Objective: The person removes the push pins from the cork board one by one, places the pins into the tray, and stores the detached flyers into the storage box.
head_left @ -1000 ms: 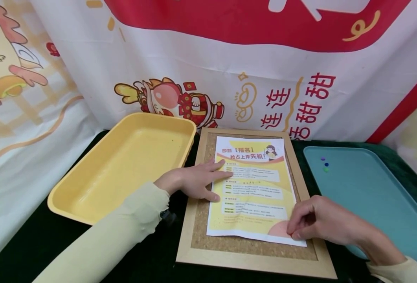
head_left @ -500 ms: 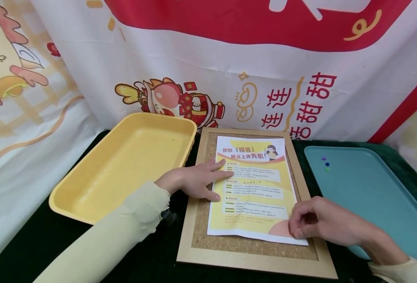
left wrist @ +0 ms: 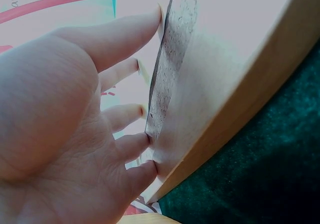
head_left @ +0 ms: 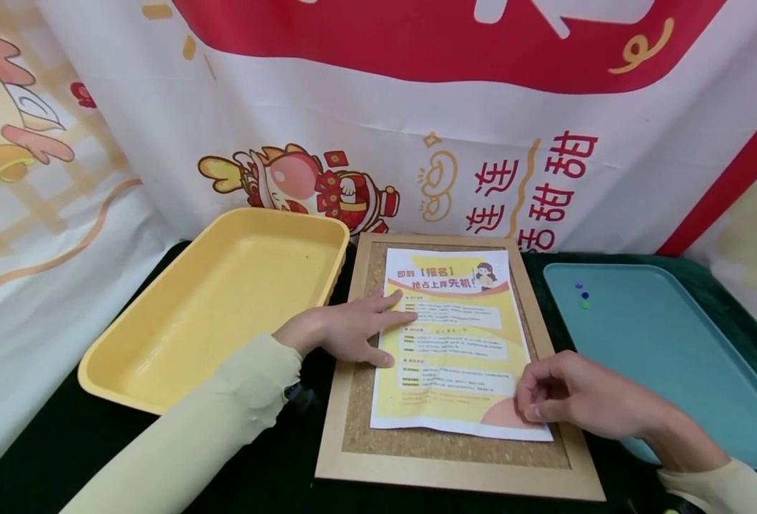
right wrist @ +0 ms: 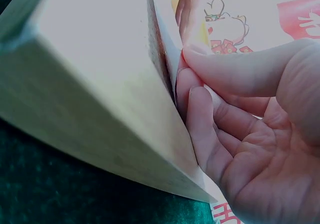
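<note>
A yellow and white printed poster (head_left: 445, 378) lies on a corkboard (head_left: 417, 444) with a pale wooden frame. My left hand (head_left: 355, 330) is spread over the poster's left edge, its fingers reaching onto the print; in the left wrist view the thumb (left wrist: 125, 36) and fingertips meet the sheet. At the lower right corner, my right hand (head_left: 583, 396) has its fingers curled, thumb and forefinger pinching at the sheet's edge. In the right wrist view the thumb (right wrist: 235, 71) meets the paper beside the frame; I cannot tell whether a small pin is hidden between these fingertips.
A yellow tray (head_left: 150, 389) stands left of the corkboard. To the right is a teal tray (head_left: 667, 343) with a few small purple, blue and green pieces (head_left: 585, 295) near its far left corner. Dark green cloth (head_left: 269, 478) covers the table, against a printed backdrop (head_left: 365, 107).
The whole head view has shifted slightly to the left. Both hands keep their places on the poster, the right thumb and forefinger still at its lower right corner.
</note>
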The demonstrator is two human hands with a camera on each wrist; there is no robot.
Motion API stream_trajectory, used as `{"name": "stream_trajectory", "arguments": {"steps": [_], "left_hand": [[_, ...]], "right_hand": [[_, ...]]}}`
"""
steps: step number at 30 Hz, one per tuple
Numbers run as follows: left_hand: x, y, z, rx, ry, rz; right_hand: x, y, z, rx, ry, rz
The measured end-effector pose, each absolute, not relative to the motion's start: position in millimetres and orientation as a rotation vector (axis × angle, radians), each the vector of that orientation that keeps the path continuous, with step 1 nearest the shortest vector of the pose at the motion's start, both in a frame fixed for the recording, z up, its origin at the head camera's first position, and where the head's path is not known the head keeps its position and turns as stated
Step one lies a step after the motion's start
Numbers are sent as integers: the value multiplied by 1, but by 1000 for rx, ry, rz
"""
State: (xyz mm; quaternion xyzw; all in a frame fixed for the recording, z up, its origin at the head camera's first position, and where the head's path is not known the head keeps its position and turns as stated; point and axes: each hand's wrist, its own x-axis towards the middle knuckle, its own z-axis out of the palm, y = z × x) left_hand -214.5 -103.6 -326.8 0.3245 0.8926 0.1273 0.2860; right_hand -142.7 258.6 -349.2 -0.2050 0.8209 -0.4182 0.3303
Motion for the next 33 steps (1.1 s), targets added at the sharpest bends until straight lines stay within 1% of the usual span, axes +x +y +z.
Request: {"name": "stream_trajectory", "arguments": {"steps": [15, 33], "left_hand": [[-213, -103, -325, 864, 2385, 347], [-215, -104, -328, 864, 2391, 354]], "right_hand": [[-142, 257, -348, -504, 2159, -1111], [-143, 260, -348, -574, 2120, -1201]]}}
